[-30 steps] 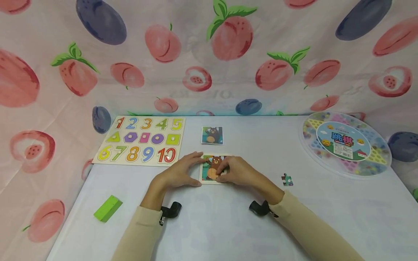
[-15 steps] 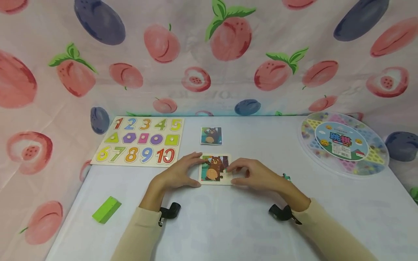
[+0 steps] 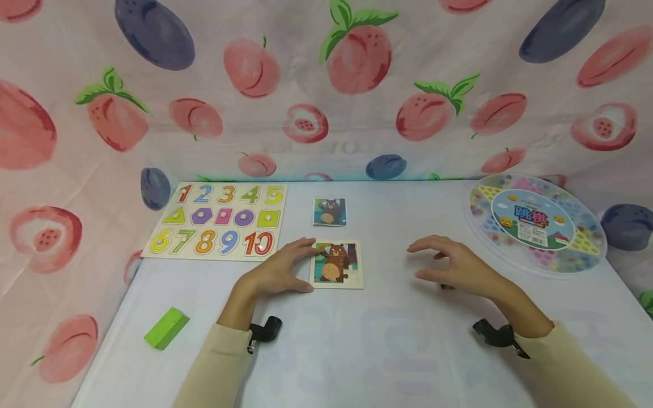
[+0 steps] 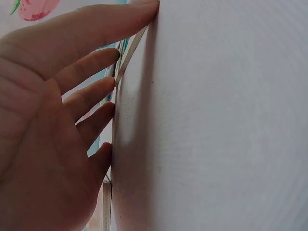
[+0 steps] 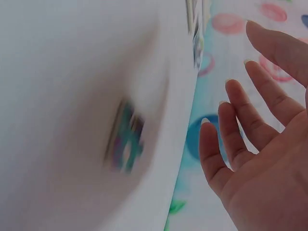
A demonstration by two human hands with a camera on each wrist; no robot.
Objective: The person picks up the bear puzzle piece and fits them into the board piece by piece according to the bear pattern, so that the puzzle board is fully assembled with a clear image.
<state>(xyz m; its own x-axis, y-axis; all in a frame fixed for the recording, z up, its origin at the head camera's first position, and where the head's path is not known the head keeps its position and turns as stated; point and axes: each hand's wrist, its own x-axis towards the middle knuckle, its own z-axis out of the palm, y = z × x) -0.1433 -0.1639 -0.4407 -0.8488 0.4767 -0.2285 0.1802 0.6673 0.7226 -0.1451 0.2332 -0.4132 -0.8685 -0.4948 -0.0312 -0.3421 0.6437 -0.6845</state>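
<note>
A bear jigsaw puzzle [image 3: 334,265] lies in a pale frame at the table's centre; its lower right corner shows bare board. My left hand [image 3: 279,267] rests along the left edge of the puzzle, thumb at the near corner and fingers stretched toward the far one. In the left wrist view, the fingers [image 4: 91,94] lie extended beside the board's edge. My right hand [image 3: 456,266] hovers to the right with loosely bent, spread fingers and nothing in them. Below it lies a loose puzzle piece [image 5: 126,139], mostly hidden by the hand in the head view.
Behind the puzzle lies a small bear picture card [image 3: 329,212]. A number-and-shape board [image 3: 216,221] sits at the back left, and a green block [image 3: 166,328] at the front left. At the back right is a round Chinese checkers set [image 3: 538,224]. A fruit-printed cloth hangs behind.
My right hand has let go of a piece at the puzzle's right side and moved right, over the loose piece. The left hand has stayed at the puzzle's left edge.
</note>
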